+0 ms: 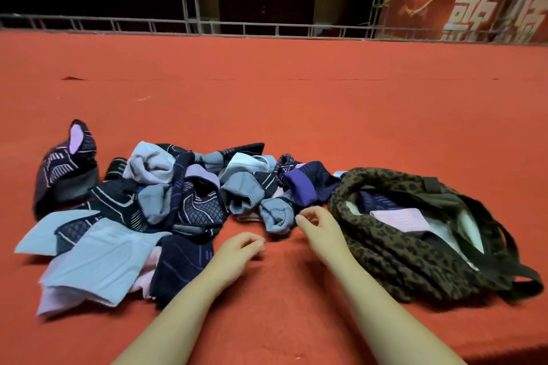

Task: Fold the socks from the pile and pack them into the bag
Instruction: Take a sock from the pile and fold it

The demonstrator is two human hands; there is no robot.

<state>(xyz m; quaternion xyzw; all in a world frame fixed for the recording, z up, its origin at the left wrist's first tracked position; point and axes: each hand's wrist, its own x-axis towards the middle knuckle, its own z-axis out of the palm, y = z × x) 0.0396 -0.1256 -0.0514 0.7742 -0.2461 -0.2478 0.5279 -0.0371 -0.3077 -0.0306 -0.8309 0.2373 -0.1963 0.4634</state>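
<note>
A loose pile of socks (166, 198) in navy, grey-blue and lilac lies on the red cloth surface, spread from the left to the centre. To its right an open leopard-print bag (394, 258) with dark straps holds folded socks (397, 216), a pink-banded one on top. My left hand (240, 249) hovers just in front of the pile with loosely curled fingers, holding nothing. My right hand (317, 225) is between the pile and the bag, fingers relaxed and curled, close to a grey striped sock (275, 213) without gripping it.
A separate dark patterned sock (65, 169) stands apart at the far left. The red cloth surface (296, 104) stretches far back to a metal railing (267, 28). A red banner (474, 6) hangs at the back right.
</note>
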